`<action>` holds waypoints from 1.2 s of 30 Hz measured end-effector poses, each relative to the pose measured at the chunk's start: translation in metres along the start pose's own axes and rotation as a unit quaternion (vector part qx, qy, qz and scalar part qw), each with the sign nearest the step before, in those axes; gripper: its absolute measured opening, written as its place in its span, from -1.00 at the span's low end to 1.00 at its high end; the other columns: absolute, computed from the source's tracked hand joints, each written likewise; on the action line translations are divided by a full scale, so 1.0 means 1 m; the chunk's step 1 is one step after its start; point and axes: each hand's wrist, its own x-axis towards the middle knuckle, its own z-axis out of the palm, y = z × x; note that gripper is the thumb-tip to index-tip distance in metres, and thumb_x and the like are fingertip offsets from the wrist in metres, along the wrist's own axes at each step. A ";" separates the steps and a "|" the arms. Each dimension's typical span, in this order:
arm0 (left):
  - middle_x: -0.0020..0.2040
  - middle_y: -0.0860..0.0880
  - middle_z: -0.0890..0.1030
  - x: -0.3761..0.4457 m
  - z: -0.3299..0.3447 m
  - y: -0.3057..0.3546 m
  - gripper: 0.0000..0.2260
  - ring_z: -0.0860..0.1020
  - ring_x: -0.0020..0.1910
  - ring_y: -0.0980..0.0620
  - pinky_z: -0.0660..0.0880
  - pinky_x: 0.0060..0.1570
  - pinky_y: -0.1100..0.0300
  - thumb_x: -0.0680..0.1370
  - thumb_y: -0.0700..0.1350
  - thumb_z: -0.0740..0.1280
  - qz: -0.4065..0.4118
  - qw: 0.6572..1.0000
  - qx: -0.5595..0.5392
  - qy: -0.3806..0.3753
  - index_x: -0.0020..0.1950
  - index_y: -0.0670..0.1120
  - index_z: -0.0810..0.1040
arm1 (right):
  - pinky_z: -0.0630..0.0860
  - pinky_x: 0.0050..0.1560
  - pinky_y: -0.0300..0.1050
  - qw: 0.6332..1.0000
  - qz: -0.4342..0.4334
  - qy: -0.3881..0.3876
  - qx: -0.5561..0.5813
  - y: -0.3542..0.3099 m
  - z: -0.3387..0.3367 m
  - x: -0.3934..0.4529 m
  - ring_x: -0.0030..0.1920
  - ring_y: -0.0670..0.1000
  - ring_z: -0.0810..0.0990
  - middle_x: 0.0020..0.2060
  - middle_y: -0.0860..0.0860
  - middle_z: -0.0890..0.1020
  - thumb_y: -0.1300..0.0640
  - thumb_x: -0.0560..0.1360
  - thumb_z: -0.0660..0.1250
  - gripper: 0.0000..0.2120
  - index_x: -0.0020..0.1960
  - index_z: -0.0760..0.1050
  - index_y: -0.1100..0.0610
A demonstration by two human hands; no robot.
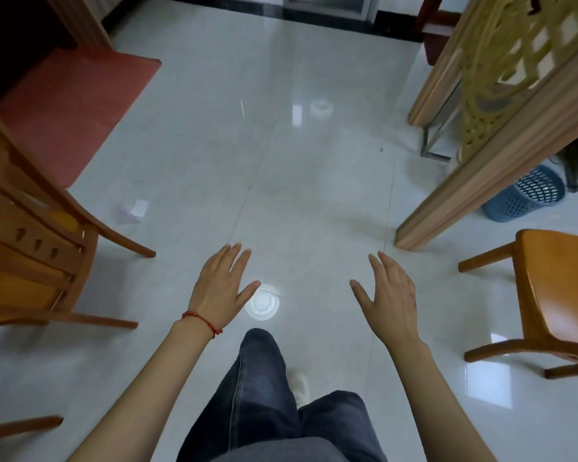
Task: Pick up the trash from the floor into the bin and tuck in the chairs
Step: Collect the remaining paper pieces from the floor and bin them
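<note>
I observe my left hand (pixel 221 288) and right hand (pixel 389 295) spread flat, holding nothing, above the glossy tiled floor (pixel 314 178). Crumpled paper (pixel 133 211) lies beside the left wooden chair (pixel 30 241); the blue mesh bin (pixel 528 195) stands far right.

I see the left chair (pixel 30 235) cut off by the picture's left edge, and the right chair (pixel 554 295) by the right edge. The wooden screen (pixel 501 128) hides part of the blue bin (pixel 528 195). My trouser leg (pixel 261 378) covers most of a pale shoe (pixel 301 388). The crumpled paper (pixel 132 211) is too blurred to identify.
</note>
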 end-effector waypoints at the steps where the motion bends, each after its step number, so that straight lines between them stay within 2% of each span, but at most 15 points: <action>1: 0.22 -0.28 0.51 0.019 -0.003 -0.001 -0.31 0.48 0.19 -0.26 0.41 0.12 -0.13 0.57 0.25 -0.15 -0.003 1.000 0.000 -0.003 0.26 -0.26 0.46 | 0.29 0.27 0.13 1.000 0.002 -0.003 0.000 0.003 0.000 0.019 0.32 0.20 0.36 0.31 0.20 0.42 -0.08 0.51 0.23 -0.48 0.33 0.35 0.24; 3: 0.21 -0.28 0.51 0.055 -0.006 -0.005 -0.31 0.49 0.18 -0.27 0.42 0.11 -0.13 0.57 0.25 -0.15 -0.003 1.000 0.003 0.000 0.25 -0.26 0.46 | 0.31 0.24 0.15 1.000 0.001 -0.011 -0.004 0.008 0.003 0.053 0.30 0.21 0.38 0.30 0.21 0.43 -0.10 0.48 0.19 -0.46 0.31 0.36 0.24; 8: 0.21 -0.28 0.52 0.155 -0.010 -0.026 -0.30 0.48 0.18 -0.28 0.42 0.11 -0.14 0.56 0.25 -0.15 -0.014 1.000 -0.006 -0.001 0.24 -0.27 0.47 | 0.27 0.27 0.16 1.000 0.004 -0.012 0.012 0.011 0.011 0.157 0.33 0.20 0.34 0.32 0.21 0.40 -0.02 0.49 0.31 -0.49 0.33 0.35 0.24; 14: 0.20 -0.28 0.52 0.273 -0.035 -0.052 -0.30 0.49 0.17 -0.27 0.43 0.09 -0.13 0.57 0.25 -0.17 -0.031 0.999 -0.015 -0.003 0.23 -0.26 0.48 | 0.14 0.35 0.05 1.000 -0.012 -0.019 0.020 -0.007 0.007 0.296 0.39 0.14 0.26 0.38 0.17 0.34 -0.03 0.51 0.26 -0.48 0.37 0.30 0.22; 23: 0.21 -0.28 0.51 0.408 -0.062 -0.070 -0.31 0.48 0.18 -0.28 0.42 0.10 -0.16 0.57 0.24 -0.15 -0.061 0.997 -0.036 0.021 0.24 -0.27 0.48 | 0.17 0.34 0.07 0.997 -0.060 -0.034 0.015 -0.026 0.012 0.454 0.37 0.16 0.28 0.37 0.18 0.35 -0.05 0.51 0.26 -0.48 0.37 0.31 0.21; 30: 0.20 -0.28 0.52 0.474 -0.071 -0.091 -0.31 0.50 0.17 -0.27 0.44 0.08 -0.15 0.57 0.24 -0.16 -0.170 0.983 -0.055 0.045 0.23 -0.27 0.49 | 0.15 0.35 0.06 0.985 -0.154 -0.070 0.029 -0.050 0.025 0.582 0.39 0.15 0.26 0.38 0.16 0.34 -0.05 0.52 0.25 -0.48 0.37 0.31 0.20; 36: 0.20 -0.27 0.52 0.491 -0.085 -0.112 -0.31 0.49 0.18 -0.27 0.43 0.09 -0.15 0.57 0.25 -0.16 -0.321 0.940 -0.078 0.082 0.24 -0.25 0.48 | 0.24 0.29 0.11 0.938 -0.311 -0.152 0.009 -0.104 0.041 0.674 0.33 0.19 0.35 0.34 0.18 0.39 -0.15 0.50 0.13 -0.45 0.33 0.36 0.21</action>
